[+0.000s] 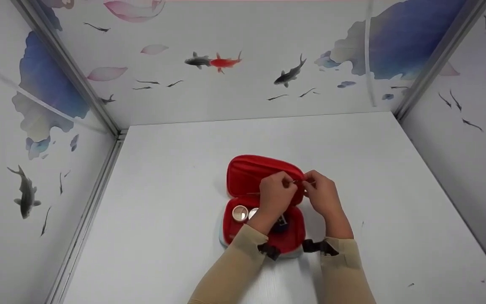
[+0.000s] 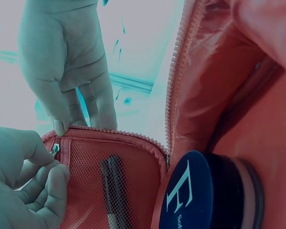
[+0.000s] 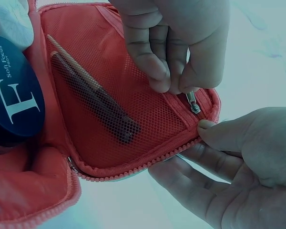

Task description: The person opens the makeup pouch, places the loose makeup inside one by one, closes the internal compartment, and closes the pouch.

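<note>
A red zip-up case (image 1: 226,219) lies unfolded on the table, its lid (image 1: 241,173) raised at the back. My left hand (image 1: 274,192) pinches the zipper pull (image 3: 190,99) of a mesh pocket (image 3: 155,107) inside the lid. With thumb in front and fingers behind, my right hand (image 1: 325,196) holds the lid's edge by that corner. Two slim dark sticks (image 3: 95,95) show through the mesh. In the base sits a round jar (image 3: 16,90) with a dark blue lid marked F, partly behind my left forearm in the head view.
Beside the jar in the base are a round pale container (image 1: 240,213) and a second white one (image 1: 253,212), partly hidden by the left wrist. The white table (image 1: 163,190) meets printed panels (image 1: 247,93) at the back and sides.
</note>
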### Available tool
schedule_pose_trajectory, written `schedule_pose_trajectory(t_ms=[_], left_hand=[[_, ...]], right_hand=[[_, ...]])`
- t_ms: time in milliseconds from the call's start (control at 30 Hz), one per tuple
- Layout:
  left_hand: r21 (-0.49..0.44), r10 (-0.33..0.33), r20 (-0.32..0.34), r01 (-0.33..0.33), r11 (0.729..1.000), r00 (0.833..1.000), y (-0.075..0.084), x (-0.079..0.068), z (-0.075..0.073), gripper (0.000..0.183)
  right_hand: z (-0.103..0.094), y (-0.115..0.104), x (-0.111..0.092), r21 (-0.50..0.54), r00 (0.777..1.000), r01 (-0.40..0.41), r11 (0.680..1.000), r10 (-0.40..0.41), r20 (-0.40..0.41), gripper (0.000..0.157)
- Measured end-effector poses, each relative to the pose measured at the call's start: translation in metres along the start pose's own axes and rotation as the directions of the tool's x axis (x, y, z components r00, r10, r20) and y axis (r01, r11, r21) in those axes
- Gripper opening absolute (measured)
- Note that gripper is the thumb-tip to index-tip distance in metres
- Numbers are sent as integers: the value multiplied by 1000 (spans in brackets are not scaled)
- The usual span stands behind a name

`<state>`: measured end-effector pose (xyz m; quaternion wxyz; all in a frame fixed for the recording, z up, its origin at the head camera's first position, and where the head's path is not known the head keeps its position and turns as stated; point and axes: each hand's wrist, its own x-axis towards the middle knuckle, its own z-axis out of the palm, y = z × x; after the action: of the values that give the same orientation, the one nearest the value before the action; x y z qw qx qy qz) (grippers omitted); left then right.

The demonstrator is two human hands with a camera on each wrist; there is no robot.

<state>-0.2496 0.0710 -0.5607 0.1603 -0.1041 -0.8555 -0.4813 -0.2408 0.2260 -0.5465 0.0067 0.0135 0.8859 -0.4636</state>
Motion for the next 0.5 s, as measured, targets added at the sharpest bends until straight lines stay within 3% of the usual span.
schedule_pose_trajectory(t_ms=[500], left_hand=[[0,-5,-7,5,1000,1000,-6,-2,-9,10]], right_hand=[[3,-3,-2,-7,999,12,1000,-12,-36,17]])
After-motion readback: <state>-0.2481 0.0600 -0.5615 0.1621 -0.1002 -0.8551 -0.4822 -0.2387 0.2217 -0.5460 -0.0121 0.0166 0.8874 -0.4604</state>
